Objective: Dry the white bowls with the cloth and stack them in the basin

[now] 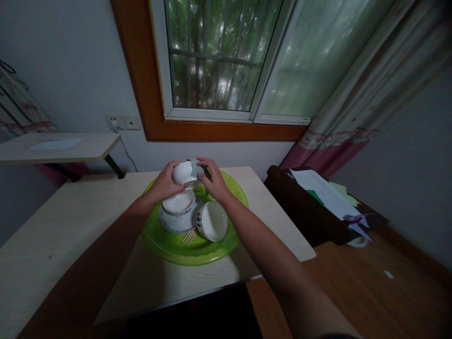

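Observation:
In the head view my left hand (165,182) is closed round the side of a white cup (182,173) above the back of a green tray (190,259). My right hand (215,182) curls its thumb and fingers about a pale grey, glass-like cup (197,169) right beside it; its outline is partly hidden. Below the hands a white bowl (179,202) rests on a patterned plate (176,224). Another bowl, with a flowered outside (214,221), lies tilted on its side at the right. Chopsticks (189,237) stick out between plate and bowl.
The tray stands on a pale wooden table (88,212). A raised shelf (88,148) is at the left, near a wall socket (122,122). Behind are a window (215,61) and curtain (353,84). Papers (321,193) lie on a dark piece of furniture at the right.

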`<state>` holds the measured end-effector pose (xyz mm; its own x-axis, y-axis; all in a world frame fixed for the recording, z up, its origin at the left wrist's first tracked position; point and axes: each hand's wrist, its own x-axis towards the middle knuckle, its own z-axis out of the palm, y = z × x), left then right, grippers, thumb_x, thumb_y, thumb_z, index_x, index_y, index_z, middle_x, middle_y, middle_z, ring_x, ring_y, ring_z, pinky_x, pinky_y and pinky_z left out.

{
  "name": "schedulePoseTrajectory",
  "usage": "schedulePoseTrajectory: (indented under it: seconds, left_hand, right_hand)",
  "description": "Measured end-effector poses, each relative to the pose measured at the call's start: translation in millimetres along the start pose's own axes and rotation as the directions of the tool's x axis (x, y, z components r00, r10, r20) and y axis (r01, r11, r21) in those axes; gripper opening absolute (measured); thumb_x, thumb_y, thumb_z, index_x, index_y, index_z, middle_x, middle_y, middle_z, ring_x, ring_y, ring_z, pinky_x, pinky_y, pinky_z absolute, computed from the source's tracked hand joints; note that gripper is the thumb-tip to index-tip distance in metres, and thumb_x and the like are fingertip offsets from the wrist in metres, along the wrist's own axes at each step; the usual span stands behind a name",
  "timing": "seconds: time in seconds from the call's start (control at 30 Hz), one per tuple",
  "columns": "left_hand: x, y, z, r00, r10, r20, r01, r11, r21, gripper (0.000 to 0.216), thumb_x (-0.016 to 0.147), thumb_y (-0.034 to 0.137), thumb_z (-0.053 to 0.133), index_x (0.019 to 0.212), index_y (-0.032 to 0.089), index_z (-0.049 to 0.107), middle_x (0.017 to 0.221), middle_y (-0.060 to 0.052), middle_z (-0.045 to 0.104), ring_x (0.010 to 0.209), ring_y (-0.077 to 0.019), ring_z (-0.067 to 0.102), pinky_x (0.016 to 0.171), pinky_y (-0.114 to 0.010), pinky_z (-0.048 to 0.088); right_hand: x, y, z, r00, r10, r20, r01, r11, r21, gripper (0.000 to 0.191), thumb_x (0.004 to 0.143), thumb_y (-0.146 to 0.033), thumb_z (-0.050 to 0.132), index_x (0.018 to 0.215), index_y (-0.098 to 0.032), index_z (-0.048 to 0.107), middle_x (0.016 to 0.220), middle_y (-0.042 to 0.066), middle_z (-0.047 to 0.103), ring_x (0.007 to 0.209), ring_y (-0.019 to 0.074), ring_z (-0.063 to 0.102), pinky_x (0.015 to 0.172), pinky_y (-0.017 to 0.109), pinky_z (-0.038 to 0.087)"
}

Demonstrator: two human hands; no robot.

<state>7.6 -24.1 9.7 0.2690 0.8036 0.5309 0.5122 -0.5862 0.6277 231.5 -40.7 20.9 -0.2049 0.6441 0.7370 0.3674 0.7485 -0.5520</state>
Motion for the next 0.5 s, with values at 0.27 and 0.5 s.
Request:
schedulePoseTrajectory:
  seconds: [0.27,0.5]
  left_hand:
    - [-0.1,2.7,-0.6,0.999,0.047,0.023,-0.048,0.998,0.033,0.071,0.07,0.034,0.08,0.131,0.022,0.046,0.132,-0.011,0.057,0.122,-0.0272,0.058,0.106,-0.044,0.048]
    - [-0.1,3.3,0.3,0.998,0.059,0.025,-0.06,0.997,0.041,0.07,0.071,0.036,0.08,0.131,0.022,0.046,0.131,-0.01,0.058,0.122,-0.0267,0.058,0.106,-0.044,0.048]
  right_hand:
    - [-0.9,5.6,6.0,0.999,-0.026,-0.023,0.025,0.998,-0.06,0.034,0.09,-0.037,0.069,0.118,-0.025,0.055,0.133,0.011,0.059,0.127,0.0245,0.054,0.111,0.046,0.043]
    - [-0.5,6.2,8.6,0.999,-0.002,-0.038,0.0,0.998,-0.066,0.038,0.088,-0.043,0.073,0.117,-0.026,0.056,0.125,0.009,0.061,0.122,0.0248,0.056,0.108,0.044,0.044]
